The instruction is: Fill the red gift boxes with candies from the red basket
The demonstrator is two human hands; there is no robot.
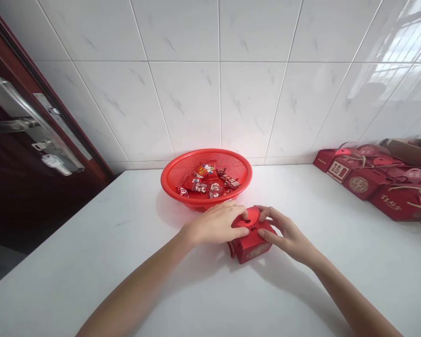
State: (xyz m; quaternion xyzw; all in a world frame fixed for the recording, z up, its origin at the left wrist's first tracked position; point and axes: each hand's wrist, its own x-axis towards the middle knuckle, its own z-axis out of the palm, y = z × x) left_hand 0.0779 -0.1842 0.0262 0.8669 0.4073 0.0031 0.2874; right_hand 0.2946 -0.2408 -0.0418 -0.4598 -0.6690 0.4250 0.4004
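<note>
Basket (178,169): is sitting at the table's (73,262) back, before the wall (182,37); sweets (199,187) are lying in it. Box (253,244): is resting before the basket, rightward, between left hand (217,223) and right hand (287,234). Other boxes (365,185): are lying far right, along the wall. Door (7,154): is standing left, keys (56,164) hanging on it.

Box (254,247) smooth cardbd, basket (177,174) plast, wall tiles (254,105) v glossy.

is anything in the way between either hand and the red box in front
Nothing visible: the left hand and right hand are both on the red box. The red basket stands beyond it, not between.
</note>
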